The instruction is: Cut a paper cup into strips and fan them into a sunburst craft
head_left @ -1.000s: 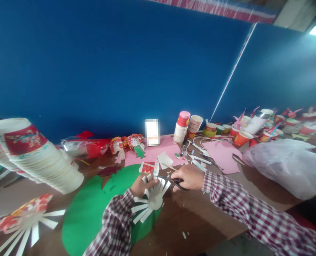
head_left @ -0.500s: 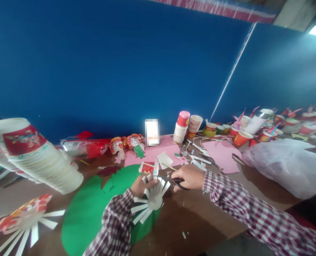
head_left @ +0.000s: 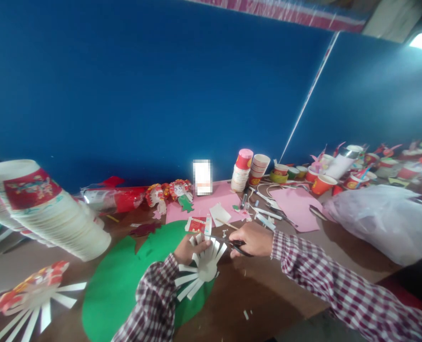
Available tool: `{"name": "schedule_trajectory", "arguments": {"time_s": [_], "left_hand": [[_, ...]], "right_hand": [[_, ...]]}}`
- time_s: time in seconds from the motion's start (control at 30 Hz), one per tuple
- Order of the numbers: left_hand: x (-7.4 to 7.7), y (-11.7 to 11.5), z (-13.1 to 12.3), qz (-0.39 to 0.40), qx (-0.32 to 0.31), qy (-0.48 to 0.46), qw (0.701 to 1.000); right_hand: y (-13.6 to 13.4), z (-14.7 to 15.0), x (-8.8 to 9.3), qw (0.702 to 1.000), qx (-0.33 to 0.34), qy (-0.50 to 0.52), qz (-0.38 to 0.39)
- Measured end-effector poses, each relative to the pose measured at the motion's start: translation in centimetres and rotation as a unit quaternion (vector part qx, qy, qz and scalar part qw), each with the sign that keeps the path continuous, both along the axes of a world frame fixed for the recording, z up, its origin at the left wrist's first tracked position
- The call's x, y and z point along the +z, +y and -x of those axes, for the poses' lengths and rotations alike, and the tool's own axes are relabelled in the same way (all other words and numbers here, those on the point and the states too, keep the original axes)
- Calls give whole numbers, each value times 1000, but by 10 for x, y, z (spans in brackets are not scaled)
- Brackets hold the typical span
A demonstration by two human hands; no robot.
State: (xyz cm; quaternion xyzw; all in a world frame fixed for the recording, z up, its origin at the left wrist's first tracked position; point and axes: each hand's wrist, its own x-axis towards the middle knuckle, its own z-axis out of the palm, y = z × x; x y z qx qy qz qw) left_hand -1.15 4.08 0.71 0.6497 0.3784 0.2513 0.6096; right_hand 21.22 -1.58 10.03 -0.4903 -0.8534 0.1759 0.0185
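Observation:
My left hand grips a white paper cup whose wall is slit into several strips that fan outward. My right hand is closed on black scissors, and the blades point left into the cup's strips. Both hands hover above a brown table, over the edge of a green paper sheet. A cut strip of red-printed cup wall lies just beyond the hands.
A leaning stack of red and white paper cups fills the left. A fanned-out cut cup lies at the bottom left. Pink paper, pens, paper dolls, cup stacks and a white plastic bag crowd the back and right.

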Motion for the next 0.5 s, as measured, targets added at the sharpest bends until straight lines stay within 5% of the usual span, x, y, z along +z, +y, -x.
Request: {"name": "schedule_trajectory", "arguments": {"time_s": [0.5], "left_hand": [[0, 0, 3, -28, -21, -1, 999]], "right_hand": [[1, -2, -11, 997, -53, -10, -61]]}}
